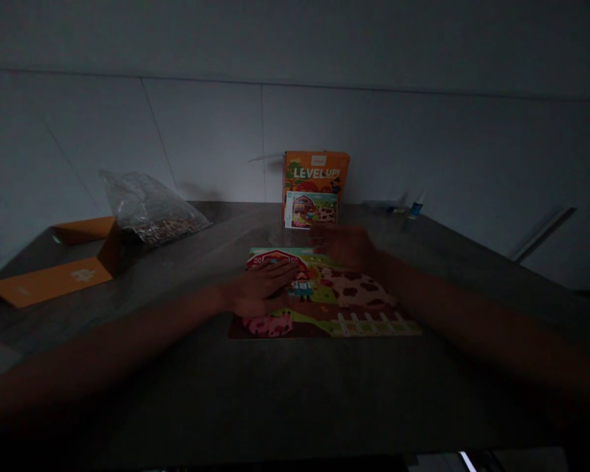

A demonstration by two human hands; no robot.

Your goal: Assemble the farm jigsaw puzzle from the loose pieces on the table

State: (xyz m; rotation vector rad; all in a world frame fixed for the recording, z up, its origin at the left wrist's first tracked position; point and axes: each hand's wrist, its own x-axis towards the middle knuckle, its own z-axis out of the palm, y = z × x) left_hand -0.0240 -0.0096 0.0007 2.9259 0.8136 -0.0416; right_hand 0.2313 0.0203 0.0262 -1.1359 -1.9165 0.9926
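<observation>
A farm-scene jigsaw puzzle (319, 314), with a barn, a farmer, a pig, a spotted cow and a fence, lies flat in front of me. On its left part rests my left hand (258, 285), palm down with fingers stretched over the barn and nothing held. My right hand (344, 246) is over the puzzle's upper right edge, blurred by motion, so its fingers cannot be made out. Just behind it, a small picture card (312, 211) of the same farm scene leans on an orange "LEVEL UP!" box (319, 170).
On the left stand an orange open box part (61, 272) and a clear plastic bag (152, 210) with many small pieces. A small blue-and-white bottle (417, 206) is at the back right. The grey table (255, 393) meets a white wall (206, 137).
</observation>
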